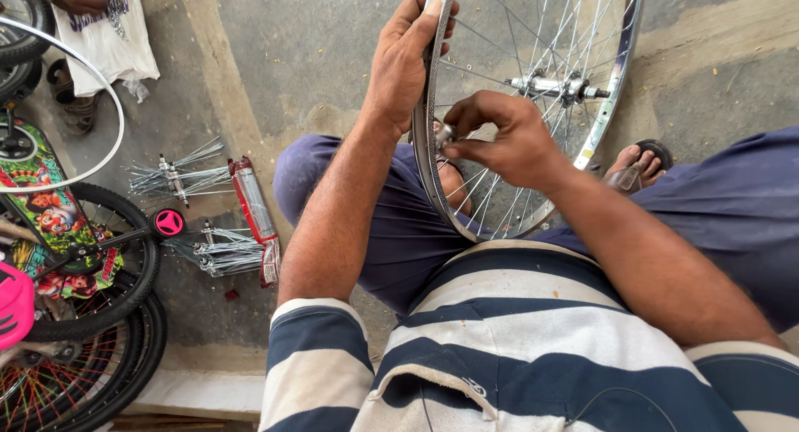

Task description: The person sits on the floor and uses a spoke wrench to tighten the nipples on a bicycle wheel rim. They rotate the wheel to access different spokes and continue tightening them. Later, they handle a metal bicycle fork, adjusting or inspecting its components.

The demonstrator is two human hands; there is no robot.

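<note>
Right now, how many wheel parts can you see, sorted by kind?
Spoked rim held by left hand and right hand: 1
Bare rim: 1
Tyred wheels: 2, maybe more
Loose hub-and-spoke bundles: 2
Total: 6

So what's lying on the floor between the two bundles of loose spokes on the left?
In the head view, the upper spoke bundle and the lower spoke bundle have a long red packet beside them and a pink round cap between them on the concrete floor.

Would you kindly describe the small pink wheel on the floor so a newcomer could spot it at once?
Start at the black bicycle tyre on the left edge. The small pink wheel sits at its upper right rim, between two bundles of silver spokes. It alone is a bright pink disc; its neighbours are silver or black.
</note>
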